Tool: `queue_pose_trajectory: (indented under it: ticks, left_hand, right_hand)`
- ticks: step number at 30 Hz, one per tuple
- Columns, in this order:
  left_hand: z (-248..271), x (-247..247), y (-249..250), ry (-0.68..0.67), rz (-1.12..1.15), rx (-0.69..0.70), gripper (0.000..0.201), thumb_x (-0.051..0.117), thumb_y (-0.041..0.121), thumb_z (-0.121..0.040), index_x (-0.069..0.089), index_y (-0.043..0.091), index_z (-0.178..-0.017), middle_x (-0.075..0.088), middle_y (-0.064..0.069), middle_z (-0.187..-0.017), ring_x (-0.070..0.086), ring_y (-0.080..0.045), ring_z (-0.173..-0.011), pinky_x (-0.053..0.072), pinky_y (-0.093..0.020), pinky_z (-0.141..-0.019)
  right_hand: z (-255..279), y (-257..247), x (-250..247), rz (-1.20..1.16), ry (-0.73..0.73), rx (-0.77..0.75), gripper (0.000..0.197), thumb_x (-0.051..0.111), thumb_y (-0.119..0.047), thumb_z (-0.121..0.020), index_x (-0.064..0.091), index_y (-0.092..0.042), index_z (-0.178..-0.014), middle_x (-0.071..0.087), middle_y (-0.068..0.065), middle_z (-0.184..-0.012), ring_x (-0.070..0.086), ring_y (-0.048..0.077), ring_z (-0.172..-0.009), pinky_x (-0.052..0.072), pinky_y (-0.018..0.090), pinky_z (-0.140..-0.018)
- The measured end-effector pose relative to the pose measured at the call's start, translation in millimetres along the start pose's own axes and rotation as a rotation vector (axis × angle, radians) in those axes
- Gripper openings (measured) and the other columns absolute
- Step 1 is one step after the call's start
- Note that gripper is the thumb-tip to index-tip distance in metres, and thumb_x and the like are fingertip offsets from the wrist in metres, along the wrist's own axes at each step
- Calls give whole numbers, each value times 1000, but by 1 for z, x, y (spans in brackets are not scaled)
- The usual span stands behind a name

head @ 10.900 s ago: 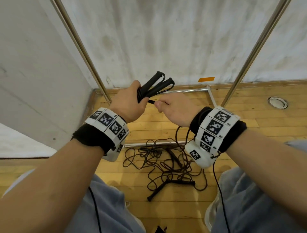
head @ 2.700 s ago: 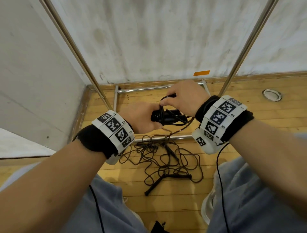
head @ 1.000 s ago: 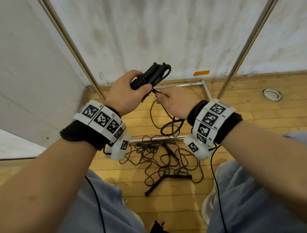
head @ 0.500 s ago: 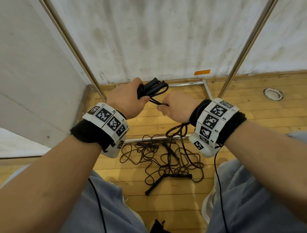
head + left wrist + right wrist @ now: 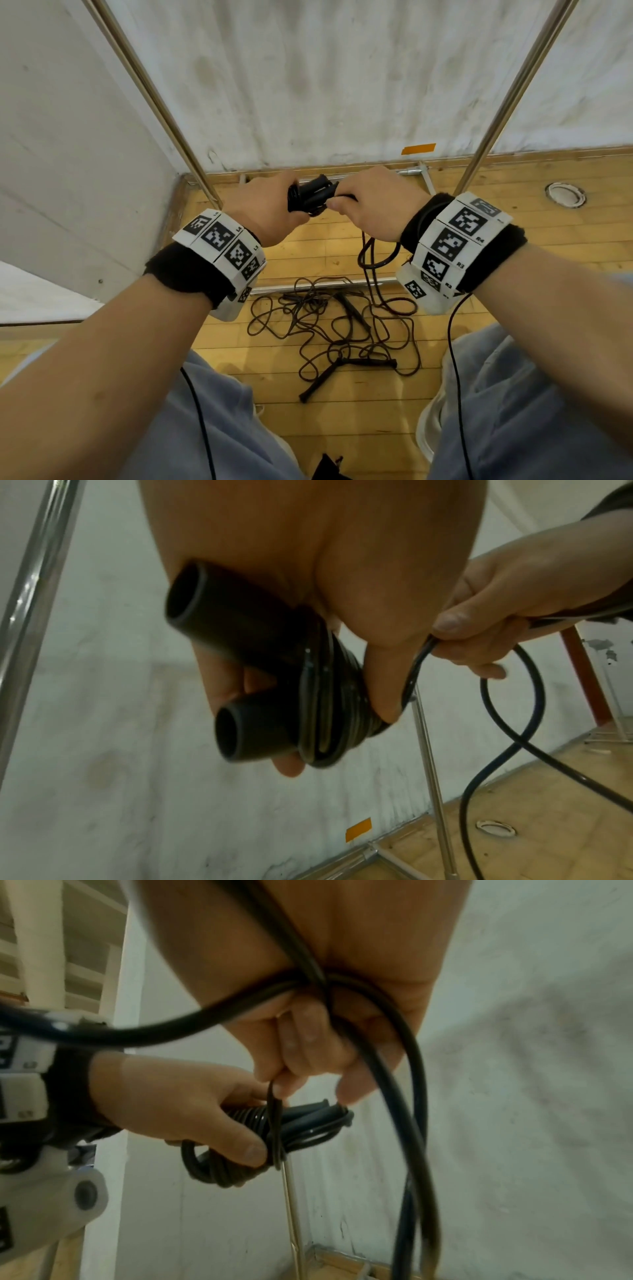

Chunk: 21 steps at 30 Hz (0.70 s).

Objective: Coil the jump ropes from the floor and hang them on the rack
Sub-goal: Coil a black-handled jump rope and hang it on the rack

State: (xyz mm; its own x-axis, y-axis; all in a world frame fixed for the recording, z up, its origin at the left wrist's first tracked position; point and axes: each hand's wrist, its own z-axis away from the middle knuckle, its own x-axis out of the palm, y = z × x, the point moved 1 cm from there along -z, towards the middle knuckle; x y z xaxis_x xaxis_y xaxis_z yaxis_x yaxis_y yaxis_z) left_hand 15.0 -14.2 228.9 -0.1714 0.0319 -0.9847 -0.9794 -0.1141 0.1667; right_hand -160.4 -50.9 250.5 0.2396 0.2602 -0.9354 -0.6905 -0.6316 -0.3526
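While our left hand [image 5: 270, 214] grips both handles [image 5: 240, 669], our right hand [image 5: 371, 205] pinches the cord [image 5: 414, 669]; we lay each turn snug beside the last.

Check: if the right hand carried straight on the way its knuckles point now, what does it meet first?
Most likely the rope handles gripped in the left hand: the right hand, pinching the cord, points at them, fingertips almost touching. Depth is hard to judge; the wall lies beyond.
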Motion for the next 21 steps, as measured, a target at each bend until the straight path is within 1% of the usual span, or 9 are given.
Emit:
queue_pose_trajectory:
  ticks: [2, 4, 7, 9, 11, 13, 15, 17, 21]
  left_hand:
    - [0, 0, 5, -54, -30, 23, 29, 64, 46, -84, 52, 28, -103, 56, 10, -81, 54, -12, -71, 41, -28, -56]
    - [2, -1, 10, -100, -44, 54, 24, 64, 46, -83, 56, 28, -97, 56, 10, -77, 54, -9, -68, 40, -27, -54]
    - [7, -1, 18, -148, 0, 134, 23, 64, 43, -83, 59, 30, -101, 60, 11, -82, 58, -13, -77, 42, -27, -59]
    - [13, 0, 22, -157, 49, 198, 30, 65, 40, -83, 58, 33, -112, 63, 12, -90, 60, -14, -87, 43, -26, -63]
    - [18, 0, 23, -162, 103, 253, 43, 65, 40, -84, 53, 36, -125, 65, 11, -103, 60, -16, -95, 50, -32, -76]
    - [23, -2, 23, -141, 159, 277, 49, 65, 44, -83, 50, 37, -129, 66, 11, -103, 61, -16, -95, 52, -36, -81]
    - [26, -4, 23, -86, 203, 268, 50, 64, 56, -79, 54, 38, -124, 64, 14, -94, 60, -13, -88, 51, -31, -75]
    - [29, -3, 25, -19, 212, 244, 51, 60, 65, -76, 56, 39, -120, 61, 17, -86, 58, -9, -82, 46, -26, -67]
    - [28, -3, 27, 29, 172, 243, 43, 61, 57, -81, 57, 39, -121, 47, 25, -68, 49, -6, -71, 32, -17, -54]
  right_hand:
    - [0, 1, -1, 17, 34, -31, 27, 40, -36, -98, 58, -21, -84, 50, -6, -65, 45, 10, -57, 28, 25, -50]
    - [1, 2, 0, 17, 68, -51, 29, 41, -37, -98, 62, -20, -88, 51, -7, -65, 45, 8, -57, 27, 25, -49]
    - [0, 3, 2, 21, 90, -72, 33, 41, -42, -97, 64, -20, -89, 53, -7, -66, 47, 9, -61, 28, 24, -50]
    - [-2, 4, 4, 41, 88, -68, 36, 39, -45, -96, 63, -20, -86, 54, -6, -67, 49, 11, -62, 30, 25, -50]
    - [-3, 6, 4, 47, 93, -58, 38, 38, -47, -96, 62, -21, -82, 55, -5, -67, 51, 14, -63, 31, 26, -50]
    - [-4, 6, 3, 36, 110, -51, 37, 38, -48, -95, 57, -24, -75, 53, -5, -66, 51, 14, -62, 30, 26, -50]
    - [-4, 5, 1, 22, 139, -54, 36, 39, -49, -95, 48, -30, -66, 50, -7, -63, 47, 9, -59, 27, 24, -49]
    - [-4, 3, 0, 27, 155, -52, 39, 40, -49, -95, 42, -31, -60, 47, -9, -60, 45, 7, -56, 26, 24, -48]
    - [-8, 7, -6, 53, 147, -4, 48, 40, -57, -91, 50, -24, -58, 47, -5, -54, 46, 10, -51, 24, 23, -45]
